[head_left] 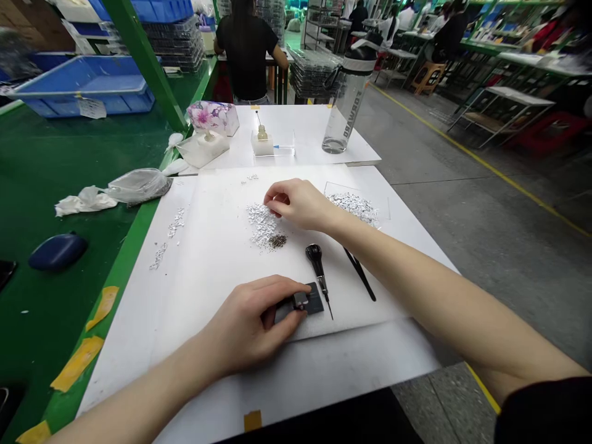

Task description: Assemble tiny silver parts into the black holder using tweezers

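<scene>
Silver flakes lie in a loose heap on a white board atop the bench, with the right hand just above the heap, its fingers curled closed against the flakes; whether they grip any is too small to tell. Dark granules sit touching the heap. Below the heap, the left hand has its fingers closed on a small block on a black pad. Right of the heap lie an awl and tweezers, and farther right a clear tray holds more flakes.
</scene>
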Demonstrator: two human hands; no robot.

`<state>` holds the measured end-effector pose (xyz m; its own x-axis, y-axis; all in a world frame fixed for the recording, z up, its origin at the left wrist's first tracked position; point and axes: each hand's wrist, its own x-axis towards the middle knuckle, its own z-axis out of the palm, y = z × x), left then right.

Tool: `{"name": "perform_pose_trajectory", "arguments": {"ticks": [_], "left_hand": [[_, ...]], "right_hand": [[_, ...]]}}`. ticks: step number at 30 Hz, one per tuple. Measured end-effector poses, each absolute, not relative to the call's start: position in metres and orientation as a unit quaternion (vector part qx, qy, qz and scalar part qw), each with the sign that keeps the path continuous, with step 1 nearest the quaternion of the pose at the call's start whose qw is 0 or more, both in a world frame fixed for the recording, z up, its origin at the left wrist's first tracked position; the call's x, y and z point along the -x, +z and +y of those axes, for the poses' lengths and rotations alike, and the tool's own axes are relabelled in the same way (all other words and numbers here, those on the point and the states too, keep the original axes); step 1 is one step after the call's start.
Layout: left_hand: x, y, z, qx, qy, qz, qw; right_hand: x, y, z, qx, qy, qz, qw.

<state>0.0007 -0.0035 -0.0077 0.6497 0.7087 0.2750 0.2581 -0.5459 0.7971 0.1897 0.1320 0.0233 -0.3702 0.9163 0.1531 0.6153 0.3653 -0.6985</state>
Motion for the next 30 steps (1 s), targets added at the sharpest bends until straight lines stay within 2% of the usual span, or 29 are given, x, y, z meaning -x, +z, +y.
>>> {"name": "perform_pose_trajectory", "arguments": {"ticks": [19, 30], "left_hand": [[-0.001, -0.007, -0.003, -0.831, 0.299, 0.285, 0.373], [-0.001, -0.006, -0.004, -0.815, 0.306, 0.305, 0.385]], "right_hand": [[-0.191, 0.018, 0.128, 0.472, 0.363, -0.731, 0.333], [-0.237, 0.02, 0.023, 0.346, 0.524, -0.664, 0.407]]}}
